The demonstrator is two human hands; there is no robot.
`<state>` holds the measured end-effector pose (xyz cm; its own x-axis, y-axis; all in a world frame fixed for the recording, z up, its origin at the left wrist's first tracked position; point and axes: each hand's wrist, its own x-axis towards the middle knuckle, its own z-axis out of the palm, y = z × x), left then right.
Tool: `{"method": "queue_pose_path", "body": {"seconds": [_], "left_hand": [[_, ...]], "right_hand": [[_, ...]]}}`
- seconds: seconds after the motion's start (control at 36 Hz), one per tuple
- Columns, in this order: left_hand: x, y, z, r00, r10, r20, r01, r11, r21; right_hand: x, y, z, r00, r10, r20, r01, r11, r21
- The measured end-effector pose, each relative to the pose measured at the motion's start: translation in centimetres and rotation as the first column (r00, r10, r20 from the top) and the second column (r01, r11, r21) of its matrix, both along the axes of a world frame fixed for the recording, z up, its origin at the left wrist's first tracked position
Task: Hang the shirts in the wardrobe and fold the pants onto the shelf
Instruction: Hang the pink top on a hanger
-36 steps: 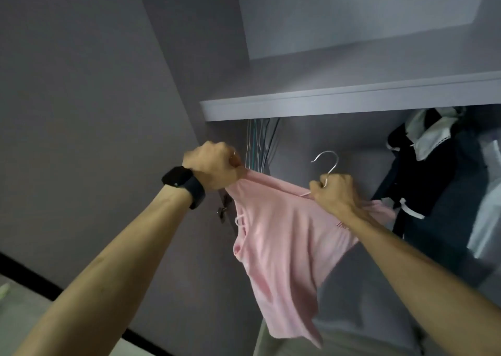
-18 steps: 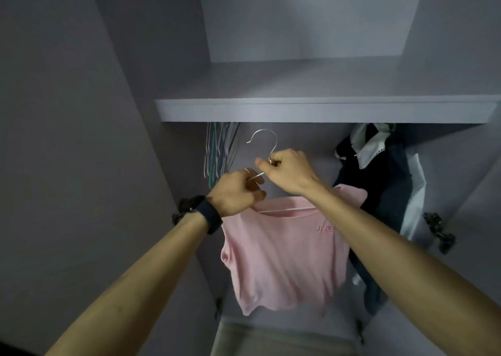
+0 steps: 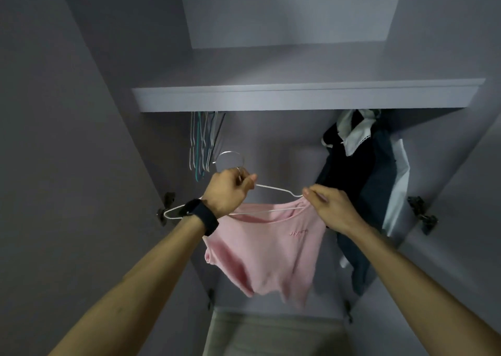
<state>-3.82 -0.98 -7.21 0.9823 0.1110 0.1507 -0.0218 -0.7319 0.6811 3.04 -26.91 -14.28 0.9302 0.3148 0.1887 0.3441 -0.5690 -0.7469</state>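
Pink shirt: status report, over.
Left hand grips hanger neck; right hand pinches pink shirt collar. Hook not yet hung. Dark clothes hang right.

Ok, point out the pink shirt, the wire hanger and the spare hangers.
pink shirt (image 3: 265, 258): head view, chest fabric.
wire hanger (image 3: 273, 189): head view, upper sloping wire.
spare hangers (image 3: 202, 144): head view, middle of bunch.

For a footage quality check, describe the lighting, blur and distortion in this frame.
Head view: dim, flat light, no glare; darkest under the shelf, where the dark hanging clothes lose detail; wide-angle lens splays the wardrobe outward; the hem of the pink shirt is blurred.
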Motion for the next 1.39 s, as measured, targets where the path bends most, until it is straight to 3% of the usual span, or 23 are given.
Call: {"method": "queue_pose_path", "body": {"seconds": [0.19, 0.25, 0.31, 0.36, 0.39, 0.5, 0.61, 0.75, 0.89, 1.03, 1.14, 1.22, 1.31, 1.39], "left_hand": [[-0.1, -0.9, -1.5, 0.999, -0.044, -0.015, 0.046, 0.979, 0.2], [-0.2, -1.5, -1.9, 0.999, -0.039, -0.026, 0.044, 0.969, 0.244], [-0.1, -1.9, -1.9, 1.0, -0.022, -0.008, 0.023, 0.985, 0.17], [0.0, -2.0, -1.8, 1.0, 0.009, 0.008, -0.01, 0.997, 0.074], [0.1, -2.0, -1.7, 1.0, 0.017, 0.006, -0.018, 0.999, 0.052], [-0.2, -1.3, -2.1, 0.999, 0.044, -0.004, -0.044, 0.999, -0.021], [-0.2, -0.4, -1.8, 0.998, 0.062, -0.005, -0.062, 0.996, -0.069], [-0.3, -0.6, -2.1, 0.999, 0.051, -0.011, -0.052, 0.997, -0.061], [-0.1, -0.8, -2.5, 0.999, 0.046, -0.002, -0.046, 0.999, -0.009], [0.0, -1.0, -3.0, 0.999, 0.051, 0.003, -0.051, 0.998, 0.027], [-0.1, -1.4, -3.6, 1.0, 0.027, -0.015, -0.026, 0.998, 0.054], [-0.2, -1.1, -4.0, 0.999, 0.032, -0.02, -0.031, 0.998, 0.058], [-0.4, -0.8, -4.1, 0.999, 0.043, -0.03, -0.041, 0.998, 0.043], [-0.7, -0.3, -4.5, 0.998, 0.055, -0.04, -0.052, 0.997, 0.061]], "right_hand": [[-0.5, -0.2, 0.1, 0.99, -0.08, 0.119, 0.068, 0.993, 0.1], [-0.9, 0.7, 0.8, 0.983, -0.068, 0.168, 0.06, 0.997, 0.054], [-1.2, 1.7, 1.4, 0.989, 0.024, 0.145, -0.016, 0.999, -0.052], [-1.2, 2.2, 1.7, 0.995, 0.083, 0.048, -0.08, 0.994, -0.07], [-1.3, 2.2, 1.9, 0.997, 0.073, -0.021, -0.073, 0.997, -0.003], [-0.3, -0.4, 1.2, 0.978, -0.188, -0.086, 0.201, 0.96, 0.194], [-0.5, -2.4, -1.3, 0.921, -0.165, -0.352, 0.247, 0.948, 0.2], [-2.0, -0.7, -4.0, 0.85, -0.267, -0.453, 0.43, 0.85, 0.305], [-3.0, 0.6, -4.6, 0.821, -0.219, -0.527, 0.457, 0.806, 0.376], [-3.5, 2.0, -4.4, 0.705, -0.254, -0.662, 0.607, 0.7, 0.377], [-3.8, 3.1, -3.9, 0.777, -0.132, -0.615, 0.477, 0.762, 0.438], [-3.4, 3.1, -4.2, 0.828, -0.202, -0.524, 0.455, 0.788, 0.415], [-3.1, 2.3, -4.3, 0.838, -0.212, -0.504, 0.477, 0.734, 0.484], [-2.8, 0.8, -4.3, 0.823, -0.256, -0.507, 0.544, 0.612, 0.575]]}}
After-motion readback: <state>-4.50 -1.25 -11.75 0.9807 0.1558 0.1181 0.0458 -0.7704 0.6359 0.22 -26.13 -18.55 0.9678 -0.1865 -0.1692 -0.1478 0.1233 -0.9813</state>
